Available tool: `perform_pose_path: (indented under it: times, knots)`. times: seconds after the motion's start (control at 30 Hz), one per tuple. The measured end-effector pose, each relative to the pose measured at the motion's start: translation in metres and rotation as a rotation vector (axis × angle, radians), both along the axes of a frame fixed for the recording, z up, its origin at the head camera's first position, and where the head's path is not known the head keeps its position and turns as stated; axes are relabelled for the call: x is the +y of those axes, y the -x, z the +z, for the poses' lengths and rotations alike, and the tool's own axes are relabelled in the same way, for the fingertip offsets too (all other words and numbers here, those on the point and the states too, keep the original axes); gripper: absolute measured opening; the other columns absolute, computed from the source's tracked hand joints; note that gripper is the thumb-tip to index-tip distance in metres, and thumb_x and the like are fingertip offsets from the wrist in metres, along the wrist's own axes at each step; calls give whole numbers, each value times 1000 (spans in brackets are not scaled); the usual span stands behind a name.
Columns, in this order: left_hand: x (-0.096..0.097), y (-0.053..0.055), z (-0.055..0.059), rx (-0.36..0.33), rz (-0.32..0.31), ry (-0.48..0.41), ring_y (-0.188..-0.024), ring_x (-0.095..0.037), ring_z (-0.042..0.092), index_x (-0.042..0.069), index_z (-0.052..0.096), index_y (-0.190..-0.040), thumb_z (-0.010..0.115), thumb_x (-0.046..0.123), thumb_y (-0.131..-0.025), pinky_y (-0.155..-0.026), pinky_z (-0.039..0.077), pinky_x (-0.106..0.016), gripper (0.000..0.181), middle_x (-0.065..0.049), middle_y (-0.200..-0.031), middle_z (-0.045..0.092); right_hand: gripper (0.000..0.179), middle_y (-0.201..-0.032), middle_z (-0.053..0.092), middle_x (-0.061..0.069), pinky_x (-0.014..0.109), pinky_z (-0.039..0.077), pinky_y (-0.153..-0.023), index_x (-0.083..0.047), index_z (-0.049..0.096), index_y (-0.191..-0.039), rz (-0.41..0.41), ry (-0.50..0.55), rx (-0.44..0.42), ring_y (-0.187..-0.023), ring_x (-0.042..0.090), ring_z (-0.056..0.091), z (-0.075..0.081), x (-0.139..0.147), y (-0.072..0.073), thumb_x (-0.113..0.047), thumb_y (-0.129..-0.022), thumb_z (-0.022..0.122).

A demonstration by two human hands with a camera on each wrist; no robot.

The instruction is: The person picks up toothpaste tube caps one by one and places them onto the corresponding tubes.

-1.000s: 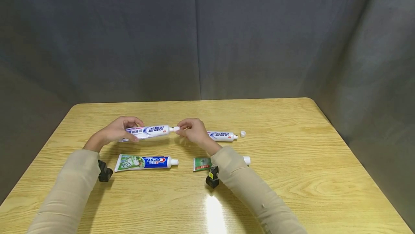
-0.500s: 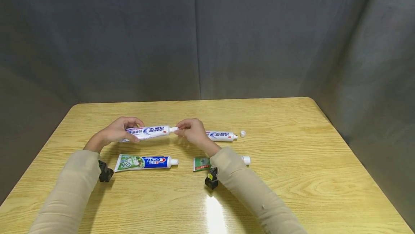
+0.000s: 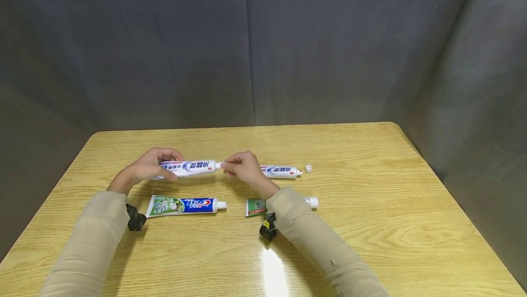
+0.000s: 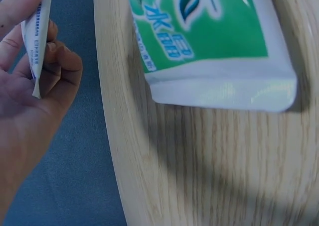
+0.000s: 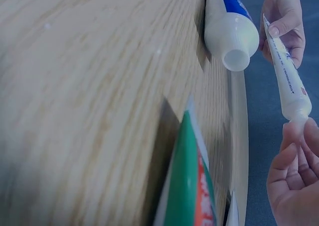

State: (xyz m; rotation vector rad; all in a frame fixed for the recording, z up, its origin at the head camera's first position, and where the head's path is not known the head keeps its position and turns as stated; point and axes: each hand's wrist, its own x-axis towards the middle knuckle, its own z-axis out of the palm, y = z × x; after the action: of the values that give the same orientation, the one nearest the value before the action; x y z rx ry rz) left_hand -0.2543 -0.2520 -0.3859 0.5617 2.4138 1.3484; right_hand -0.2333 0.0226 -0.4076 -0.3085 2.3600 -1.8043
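My left hand grips a white and blue toothpaste tube around its tail half, holding it level above the table. At the tube's nozzle end, my right hand pinches a white cap between thumb and fingertips. In the right wrist view the fingertips cover most of the cap, right at the tube's shoulder. A second white toothpaste tube lies behind my right hand, its nozzle bare. Just past that nozzle, a loose white cap sits on the table.
A capped Crest toothpaste tube lies nearer me, between the forearms. Under my right forearm, a green toothpaste tube is partly hidden; its white cap shows beyond the sleeve. A grey curtain hangs behind the wooden table.
My right hand has brought the cap slightly left, closing the small gap at the nozzle of the held tube. My left hand has stayed nearly still.
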Motion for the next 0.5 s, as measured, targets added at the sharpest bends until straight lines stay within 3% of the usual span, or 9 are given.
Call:
perform_pose_path:
  times: [0.23, 0.5]
  knots:
    - [1, -3, 3, 3, 2, -15, -81, -18, 56, -7, 59, -105, 75, -4, -66, -71, 45, -28, 42, -13, -94, 62, 32, -62, 62, 12, 36, 50, -60, 10, 67, -83, 14, -2, -28, -52, 14, 56, 0, -1, -1, -20, -90, 58]
    - [2, -2, 6, -1, -20, -13, -77, -18, 55, -7, 59, -103, 75, -6, -66, -69, 45, -28, 40, -14, -90, 61, 45, -54, 58, 7, 30, 49, -51, 11, 65, -75, 1, -54, -62, -45, 12, 51, 2, -3, -5, -28, -93, 53]
